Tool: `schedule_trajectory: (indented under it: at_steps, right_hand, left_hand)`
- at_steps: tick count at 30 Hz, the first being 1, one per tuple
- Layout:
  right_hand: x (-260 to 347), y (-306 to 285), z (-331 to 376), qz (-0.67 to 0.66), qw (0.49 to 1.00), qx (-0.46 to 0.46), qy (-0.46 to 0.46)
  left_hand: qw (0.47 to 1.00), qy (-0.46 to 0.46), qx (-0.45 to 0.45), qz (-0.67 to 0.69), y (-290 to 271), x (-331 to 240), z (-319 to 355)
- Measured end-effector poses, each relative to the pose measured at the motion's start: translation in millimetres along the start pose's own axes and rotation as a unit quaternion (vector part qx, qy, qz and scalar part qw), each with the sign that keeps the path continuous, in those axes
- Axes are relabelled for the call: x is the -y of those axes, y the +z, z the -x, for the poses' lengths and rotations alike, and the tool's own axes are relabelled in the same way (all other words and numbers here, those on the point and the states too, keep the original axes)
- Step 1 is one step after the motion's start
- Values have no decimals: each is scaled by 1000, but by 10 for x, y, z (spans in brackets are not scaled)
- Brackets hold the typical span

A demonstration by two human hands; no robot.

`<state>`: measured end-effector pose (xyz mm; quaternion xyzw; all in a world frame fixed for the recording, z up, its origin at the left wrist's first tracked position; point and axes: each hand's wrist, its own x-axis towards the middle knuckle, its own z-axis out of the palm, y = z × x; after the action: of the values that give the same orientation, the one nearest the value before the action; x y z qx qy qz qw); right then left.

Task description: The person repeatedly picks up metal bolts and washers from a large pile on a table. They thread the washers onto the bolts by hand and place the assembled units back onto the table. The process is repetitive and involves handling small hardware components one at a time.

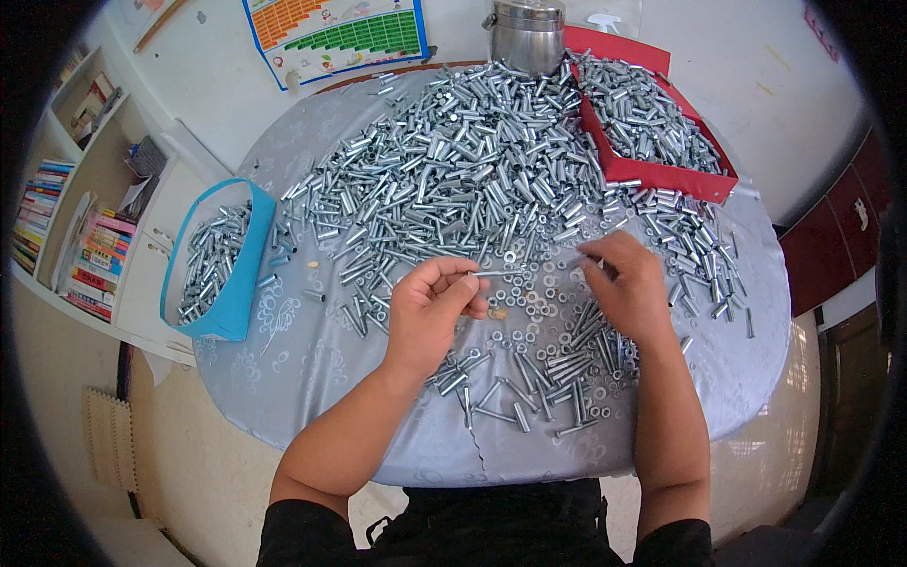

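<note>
Between the thumb and fingers of my left hand (433, 307) is a thin metal bolt (498, 273), its shank pointing right. My right hand (625, 283) is a short way to the right, fingers curled in toward the thumb; whatever they hold is too small to make out. Loose washers and nuts (539, 304) are scattered on the table between my hands. Below them, near my wrists, lie several bolts with sleeves (567, 369). A large heap of metal sleeves and bolts (444, 161) rises just beyond my hands.
A blue box (253, 260) of metal parts stands at the left edge of the round table with its grey cloth (321, 378). At the back right sits a red box (652, 170) full of sleeves, beside a steel canister (527, 42). Bookshelves (104, 217) stand left.
</note>
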<state>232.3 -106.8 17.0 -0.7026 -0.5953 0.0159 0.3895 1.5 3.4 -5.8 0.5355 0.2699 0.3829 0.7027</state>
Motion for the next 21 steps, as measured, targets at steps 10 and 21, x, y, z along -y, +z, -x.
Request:
schedule_trajectory:
  at_steps: [10, 21]
  right_hand:
    - [114, 10, 24, -275, 946, 45, 166]
    - [161, 179, 62, -317, 933, 66, 159]
  left_hand:
    - [1000, -7, 2, 10, 12, -2, 2]
    - [1000, -13, 9, 4, 2, 0, -6]
